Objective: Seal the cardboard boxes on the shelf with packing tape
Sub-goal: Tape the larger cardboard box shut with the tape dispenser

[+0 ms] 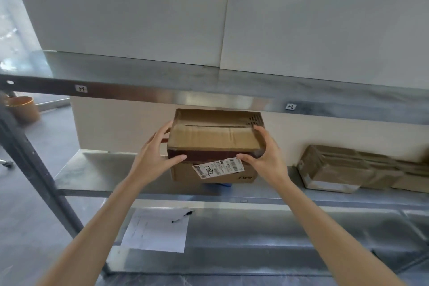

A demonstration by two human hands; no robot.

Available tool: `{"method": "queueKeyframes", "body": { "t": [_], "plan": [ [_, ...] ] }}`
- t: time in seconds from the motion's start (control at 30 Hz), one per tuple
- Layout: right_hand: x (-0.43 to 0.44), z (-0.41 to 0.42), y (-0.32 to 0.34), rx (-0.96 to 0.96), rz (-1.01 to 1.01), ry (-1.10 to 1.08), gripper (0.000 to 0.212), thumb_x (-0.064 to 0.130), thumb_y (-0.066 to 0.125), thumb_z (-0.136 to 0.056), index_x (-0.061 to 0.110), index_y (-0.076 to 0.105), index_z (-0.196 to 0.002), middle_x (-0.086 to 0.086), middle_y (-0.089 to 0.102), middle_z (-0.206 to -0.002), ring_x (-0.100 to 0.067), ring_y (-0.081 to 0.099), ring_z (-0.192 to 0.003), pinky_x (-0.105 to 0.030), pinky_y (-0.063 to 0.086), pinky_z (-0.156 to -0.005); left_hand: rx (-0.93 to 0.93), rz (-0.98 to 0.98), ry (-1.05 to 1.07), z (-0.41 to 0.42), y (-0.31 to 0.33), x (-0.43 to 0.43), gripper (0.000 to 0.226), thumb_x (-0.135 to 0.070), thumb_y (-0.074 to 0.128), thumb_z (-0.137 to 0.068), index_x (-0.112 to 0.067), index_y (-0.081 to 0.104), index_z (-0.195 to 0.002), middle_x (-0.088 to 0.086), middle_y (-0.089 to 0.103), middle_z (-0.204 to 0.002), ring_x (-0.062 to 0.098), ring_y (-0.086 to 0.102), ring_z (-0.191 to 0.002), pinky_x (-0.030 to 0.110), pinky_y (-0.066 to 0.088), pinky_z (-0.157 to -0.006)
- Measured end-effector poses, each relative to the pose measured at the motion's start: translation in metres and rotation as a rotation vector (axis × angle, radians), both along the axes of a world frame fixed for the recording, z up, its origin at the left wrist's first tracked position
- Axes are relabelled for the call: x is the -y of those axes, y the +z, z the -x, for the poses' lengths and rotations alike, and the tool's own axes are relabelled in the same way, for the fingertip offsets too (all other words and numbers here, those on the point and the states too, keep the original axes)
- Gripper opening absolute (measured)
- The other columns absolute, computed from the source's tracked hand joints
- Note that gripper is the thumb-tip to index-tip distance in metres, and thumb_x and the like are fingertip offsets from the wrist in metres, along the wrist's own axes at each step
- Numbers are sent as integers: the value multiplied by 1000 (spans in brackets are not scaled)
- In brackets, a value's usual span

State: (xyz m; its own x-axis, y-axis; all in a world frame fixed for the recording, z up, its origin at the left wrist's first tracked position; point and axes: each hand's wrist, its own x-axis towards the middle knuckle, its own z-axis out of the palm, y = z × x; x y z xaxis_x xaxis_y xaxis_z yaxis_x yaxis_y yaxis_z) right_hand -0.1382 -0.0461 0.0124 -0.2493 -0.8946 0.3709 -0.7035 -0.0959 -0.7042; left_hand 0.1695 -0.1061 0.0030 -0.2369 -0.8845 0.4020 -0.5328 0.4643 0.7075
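Brown cardboard box point(213, 139), top flaps closed, white label point(218, 167) on front, on metal shelf point(92, 169), more boxes point(336, 169) rightward

A pen point(183, 216) lies on a paper sheet point(155, 232).

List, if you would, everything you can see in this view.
upper box: one, brown, directly above the lower box
lower box: one, brown, middle shelf
label: one, white, lower box's front
cardboard bundles: several, brown, same shelf, right
paper sheet: one, white, bottom shelf
pen: one, black, on the paper sheet
bucket: one, tan, far left
rack: one, grey metal
left hand: grips upper box's left side
right hand: grips its right side
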Motion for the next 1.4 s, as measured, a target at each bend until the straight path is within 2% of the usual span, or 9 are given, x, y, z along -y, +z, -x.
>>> {"method": "queueKeyframes", "body": {
  "t": [0.13,0.37,0.73,0.8,0.93,1.03,1.13,1.27,1.4],
  "plan": [
    [-28,61,8,-18,16,-53,86,50,83,-68,44,35,-139,11,46,-141,-5,44,-116,-29,44,-88,84,34,53,48,-5,-22,94,-56,78,-74,-39,25,-150,-12,42,-151,11,47,-131,51,38,-110],
    [-58,147,9,-47,-21,-144,85,54,83,-66,46,36,-137,12,49,-142,-17,50,-124,-42,48,-95,258,110,161,108,-17,-42,77,-58,65,-85,-34,32,-151,-11,40,-153,13,38,-137,41,28,-110],
    [-45,212,-31,-108,-165,-192,91,57,81,-65,43,33,-141,5,46,-147,-22,51,-127,-48,51,-95,444,146,129,169,-36,-13,68,-55,58,-90,-31,36,-150,-10,39,-154,16,38,-137,38,29,-109],
    [-37,216,-37,-121,-185,-184,91,58,80,-64,42,34,-141,4,47,-146,-22,53,-124,-45,50,-92,466,140,120,176,-41,-3,69,-55,59,-90,-31,36,-150,-9,40,-154,16,39,-136,38,30,-107],
    [-18,221,-47,-146,-242,-168,92,60,81,-64,43,34,-141,1,54,-135,-14,62,-94,-37,52,-80,510,121,111,188,-47,21,72,-56,61,-88,-29,36,-150,-7,40,-154,19,43,-135,40,34,-106],
    [-5,226,-55,-141,-273,-159,93,60,82,-63,45,32,-140,0,57,-130,-15,62,-93,-40,55,-81,547,129,117,193,-50,37,74,-56,64,-86,-26,40,-149,-4,43,-153,23,46,-134,43,39,-104],
    [6,230,-64,-119,-280,-165,93,59,82,-62,45,32,-139,1,57,-128,-8,50,-91,-34,50,-77,564,120,118,194,-53,49,74,-55,65,-86,-27,40,-150,-5,42,-154,24,43,-136,43,37,-105],
    [16,236,-75,-68,-293,-148,96,59,82,-59,41,34,-140,4,56,-122,-15,55,-102,-33,48,-80,578,106,106,193,-59,62,75,-55,65,-86,-29,37,-151,-7,39,-155,22,40,-139,42,34,-108],
    [21,248,-82,-175,-348,-171,98,62,79,-63,38,32,-146,-3,44,-145,-27,40,-131,-44,48,-97,571,96,99,194,-63,68,75,-51,69,-85,-28,40,-150,-5,42,-153,22,43,-137,43,36,-106]
  ]
}}
